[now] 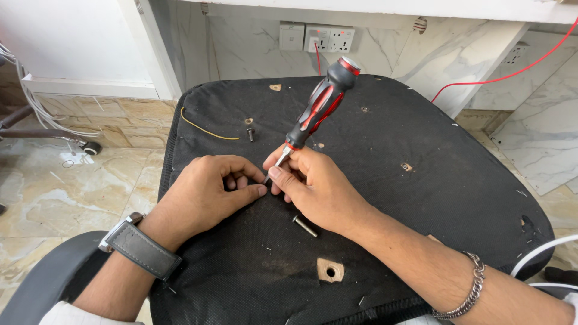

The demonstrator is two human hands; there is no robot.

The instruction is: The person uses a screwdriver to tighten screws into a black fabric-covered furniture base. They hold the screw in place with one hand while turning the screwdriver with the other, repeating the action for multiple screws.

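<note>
Right hand [313,183]: my grip pinched the red-and-black-handled screwdriver [319,105] at its shaft, guiding the tip.
Left hand [211,189]: my fingers curled shut beside the tip, steadying it on the black fabric-covered seat underside [421,198].
Loose silver bolt [304,226]: lay near my right hand.

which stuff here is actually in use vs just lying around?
In use:
- left hand, pinching at the screwdriver tip
- right hand, gripping the shaft
- red and black screwdriver
- black seat underside

Lying about:
- loose bolt
- small dark screw
- yellow wire
- wall sockets
- red cable
</note>
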